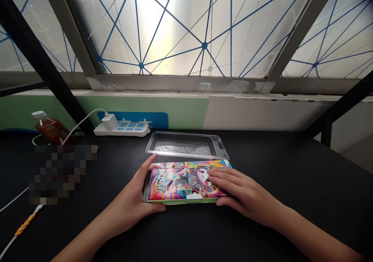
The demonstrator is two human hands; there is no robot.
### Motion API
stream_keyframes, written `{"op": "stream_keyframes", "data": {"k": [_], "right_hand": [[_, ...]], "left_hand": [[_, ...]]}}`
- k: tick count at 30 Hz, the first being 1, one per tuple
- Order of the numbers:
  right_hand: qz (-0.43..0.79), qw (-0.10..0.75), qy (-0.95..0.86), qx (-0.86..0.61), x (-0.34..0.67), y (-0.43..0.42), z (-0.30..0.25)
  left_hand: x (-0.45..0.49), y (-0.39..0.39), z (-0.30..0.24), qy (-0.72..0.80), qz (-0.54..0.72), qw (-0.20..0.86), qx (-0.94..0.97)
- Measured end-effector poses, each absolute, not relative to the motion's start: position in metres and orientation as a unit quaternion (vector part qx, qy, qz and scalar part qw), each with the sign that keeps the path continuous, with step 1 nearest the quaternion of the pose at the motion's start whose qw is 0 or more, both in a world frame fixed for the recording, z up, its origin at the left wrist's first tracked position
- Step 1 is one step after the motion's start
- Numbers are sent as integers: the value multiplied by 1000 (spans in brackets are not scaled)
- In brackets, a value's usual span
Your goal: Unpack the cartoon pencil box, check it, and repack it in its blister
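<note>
A brightly printed phone case [180, 182] with the word SPORT and a cartoon face lies flat on the black table [262, 231], on top of a colourful card. My left hand [136, 196] wraps around its left end, thumb at the near edge and fingers at the far edge. My right hand [239, 188] rests on its right end, fingers laid over the printed face and thumb under the near edge. Just behind the case sits a clear plastic packaging tray [186, 144], lying flat.
A white power strip [122, 128] with a plugged-in charger and white cable lies at the back left. A bottle of reddish drink [49, 128] stands at the far left. A blurred patch covers something left of my hands. White cables trail at the near left edge.
</note>
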State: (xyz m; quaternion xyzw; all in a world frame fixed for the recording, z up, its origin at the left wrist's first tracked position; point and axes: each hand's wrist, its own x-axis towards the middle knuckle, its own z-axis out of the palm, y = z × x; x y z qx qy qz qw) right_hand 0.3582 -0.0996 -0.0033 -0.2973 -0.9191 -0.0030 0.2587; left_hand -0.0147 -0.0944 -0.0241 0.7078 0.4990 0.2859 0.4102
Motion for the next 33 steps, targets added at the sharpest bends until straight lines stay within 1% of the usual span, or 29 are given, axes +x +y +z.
{"op": "stream_keyframes", "data": {"k": [3,6,9,14,17,19,24,26,29,33], "right_hand": [[63,294,-895,-329,358,-92,6],[104,339,-832,-426,358,-83,16],[101,368,-773,-507,362,-77,19],[86,401,-757,-508,373,-80,9],[101,394,-784,-468,379,-86,5],[113,367,-815,-433,383,-88,4],[85,272,-884,-370,391,-91,-2],[53,255,-893,-366,392,-92,-7],[47,281,-874,-393,391,-95,-15],[145,328,-783,-507,386,-101,-15]], "left_hand": [[-15,-95,-24,491,284,408,715],[-13,-95,-24,500,286,384,722],[-13,-95,-24,508,283,368,725],[-15,-94,-22,517,270,390,712],[-13,-94,-16,515,273,408,702],[-11,-93,-12,513,281,411,699],[-6,-90,-14,512,297,352,725],[-6,-88,-16,506,304,331,736],[-6,-87,-17,497,304,324,745],[-5,-87,-15,458,294,352,761]]}}
